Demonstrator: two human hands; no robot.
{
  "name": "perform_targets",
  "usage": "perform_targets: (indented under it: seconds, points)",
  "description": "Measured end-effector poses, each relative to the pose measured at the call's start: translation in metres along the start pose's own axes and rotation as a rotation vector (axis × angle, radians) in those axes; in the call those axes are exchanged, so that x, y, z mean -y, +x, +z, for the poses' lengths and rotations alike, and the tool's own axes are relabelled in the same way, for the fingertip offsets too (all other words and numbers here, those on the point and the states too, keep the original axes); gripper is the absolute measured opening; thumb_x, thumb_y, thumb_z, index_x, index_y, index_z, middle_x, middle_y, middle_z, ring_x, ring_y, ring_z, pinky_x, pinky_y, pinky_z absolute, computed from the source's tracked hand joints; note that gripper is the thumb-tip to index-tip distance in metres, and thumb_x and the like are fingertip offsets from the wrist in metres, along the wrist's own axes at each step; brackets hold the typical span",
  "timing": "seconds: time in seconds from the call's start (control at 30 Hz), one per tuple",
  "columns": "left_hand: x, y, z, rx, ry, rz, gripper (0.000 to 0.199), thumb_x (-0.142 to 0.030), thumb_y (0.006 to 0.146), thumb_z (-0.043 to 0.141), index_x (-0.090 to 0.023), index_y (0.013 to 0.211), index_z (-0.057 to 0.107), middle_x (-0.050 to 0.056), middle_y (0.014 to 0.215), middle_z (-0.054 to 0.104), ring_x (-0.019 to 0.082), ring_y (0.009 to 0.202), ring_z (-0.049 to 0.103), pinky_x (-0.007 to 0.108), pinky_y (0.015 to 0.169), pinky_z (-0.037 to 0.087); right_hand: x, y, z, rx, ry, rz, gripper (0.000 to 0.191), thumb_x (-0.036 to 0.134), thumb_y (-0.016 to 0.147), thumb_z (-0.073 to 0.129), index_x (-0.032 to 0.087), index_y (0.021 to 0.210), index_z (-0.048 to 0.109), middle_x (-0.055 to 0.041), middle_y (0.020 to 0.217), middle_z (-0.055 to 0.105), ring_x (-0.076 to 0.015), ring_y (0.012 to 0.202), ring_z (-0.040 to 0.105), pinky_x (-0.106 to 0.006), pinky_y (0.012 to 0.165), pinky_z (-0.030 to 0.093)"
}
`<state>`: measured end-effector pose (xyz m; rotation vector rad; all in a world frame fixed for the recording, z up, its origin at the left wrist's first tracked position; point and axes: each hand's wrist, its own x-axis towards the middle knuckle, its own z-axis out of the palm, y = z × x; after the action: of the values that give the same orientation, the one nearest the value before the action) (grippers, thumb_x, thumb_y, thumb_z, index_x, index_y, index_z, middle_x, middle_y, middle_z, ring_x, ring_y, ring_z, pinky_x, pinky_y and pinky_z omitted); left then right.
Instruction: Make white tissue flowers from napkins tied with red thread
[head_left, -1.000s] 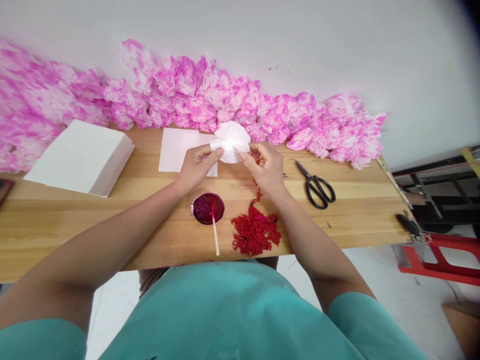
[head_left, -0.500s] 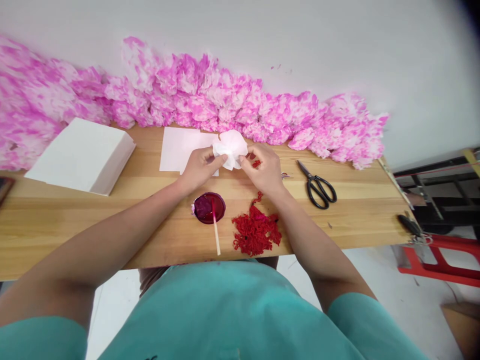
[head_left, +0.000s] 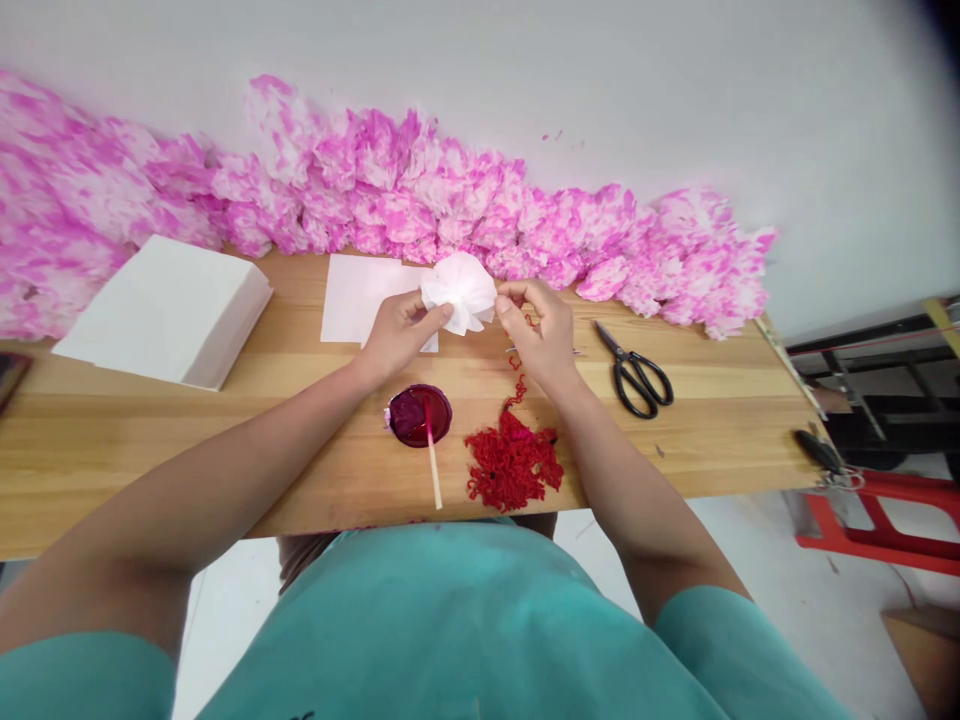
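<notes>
A white ruffled paper flower point(head_left: 461, 290) is pinched between the thumb and fingers of my left hand point(head_left: 401, 330), above some flat white sheets point(head_left: 356, 295). On the flower's right edge, my right hand point(head_left: 538, 330) has its thumb and index finger pressed together at a petal. Nearer to me on the wooden table stands a dish of dark magenta liquid point(head_left: 418, 415) with a pale stick point(head_left: 434, 475) leaning in it. A heap of red yarn point(head_left: 514, 465) lies to its right, a curly strand running up toward my right hand.
Black-handled scissors point(head_left: 637, 375) lie right of my right hand. A thick stack of white paper point(head_left: 165, 310) sits at left. Pink and white paper flowers point(head_left: 405, 190) line the wall. At the right are a dark-handled tool point(head_left: 819, 452) and a red stool point(head_left: 885, 520).
My right hand has shifted right, from the flower's lower centre to its right edge. The flower is raised slightly and looks fuller. More of the red strand shows.
</notes>
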<state>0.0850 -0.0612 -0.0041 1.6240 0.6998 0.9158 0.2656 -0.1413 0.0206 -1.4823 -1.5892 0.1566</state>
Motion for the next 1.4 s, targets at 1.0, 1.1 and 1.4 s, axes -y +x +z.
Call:
perform_targets:
  seconds: [1.0, 1.1, 1.4]
  points:
    - [-0.001, -0.001, -0.001, 0.103, 0.011, 0.014, 0.038, -0.052, 0.079, 0.065, -0.014, 0.078, 0.07, 0.004, 0.078, 0.071, 0.017, 0.072, 0.062, 0.026, 0.066, 0.047, 0.004, -0.003, 0.012, 0.071, -0.055, -0.043, 0.021, 0.033, 0.082, 0.065, 0.021, 0.07, 0.052, 0.0018, 0.068, 0.054, -0.0144, 0.065, 0.049, -0.03, 0.065, 0.039]
    - [-0.001, -0.001, -0.001, 0.08, -0.018, 0.006, 0.039, -0.053, 0.079, 0.065, -0.014, 0.078, 0.07, 0.005, 0.078, 0.072, 0.017, 0.071, 0.062, 0.026, 0.066, 0.047, 0.004, -0.002, 0.01, 0.043, -0.048, -0.044, 0.022, 0.033, 0.082, 0.065, 0.022, 0.069, 0.05, 0.0014, 0.069, 0.054, -0.0147, 0.067, 0.049, -0.03, 0.066, 0.039]
    - [0.002, 0.002, -0.003, -0.012, -0.063, -0.005, 0.036, -0.049, 0.08, 0.066, -0.013, 0.076, 0.07, 0.005, 0.079, 0.072, 0.017, 0.075, 0.063, 0.027, 0.072, 0.048, 0.004, 0.0, 0.001, 0.102, 0.196, 0.173, 0.045, 0.052, 0.091, 0.05, 0.019, 0.062, 0.058, 0.0006, 0.062, 0.06, -0.0128, 0.061, 0.053, -0.028, 0.062, 0.04]
